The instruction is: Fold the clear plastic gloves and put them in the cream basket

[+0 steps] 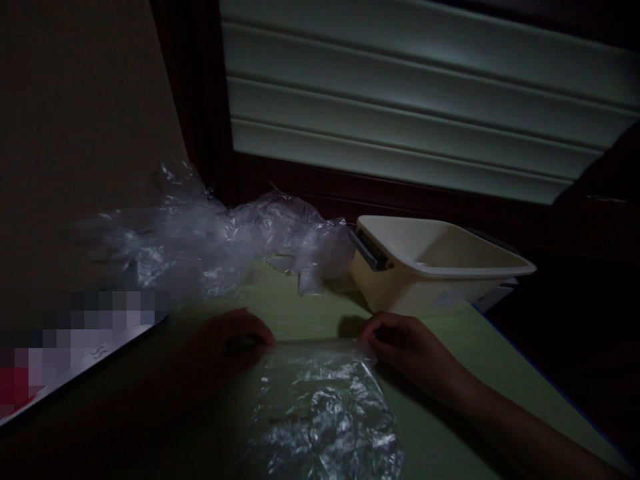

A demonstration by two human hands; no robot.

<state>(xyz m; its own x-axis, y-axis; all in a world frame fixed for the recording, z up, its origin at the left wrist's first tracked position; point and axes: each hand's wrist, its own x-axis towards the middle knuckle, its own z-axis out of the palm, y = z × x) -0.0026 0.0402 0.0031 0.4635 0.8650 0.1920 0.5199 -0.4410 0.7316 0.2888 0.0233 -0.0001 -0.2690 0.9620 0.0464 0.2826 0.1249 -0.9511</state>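
Observation:
A clear plastic bag lies crinkled on the green tabletop, its upper edge stretched straight between my two hands. My left hand pinches the bag's upper left corner, its fingers closed and in deep shade. At the upper right corner, the fingertips of my right hand are pressed together on the film. Beyond my hands, a heap of crumpled clear plastic sits at the back left of the table.
A cream plastic bin with dark handles stands at the back right. White slatted panels in a dark frame rise behind the table. Partly pixelated, a pale flat item lies at the left edge.

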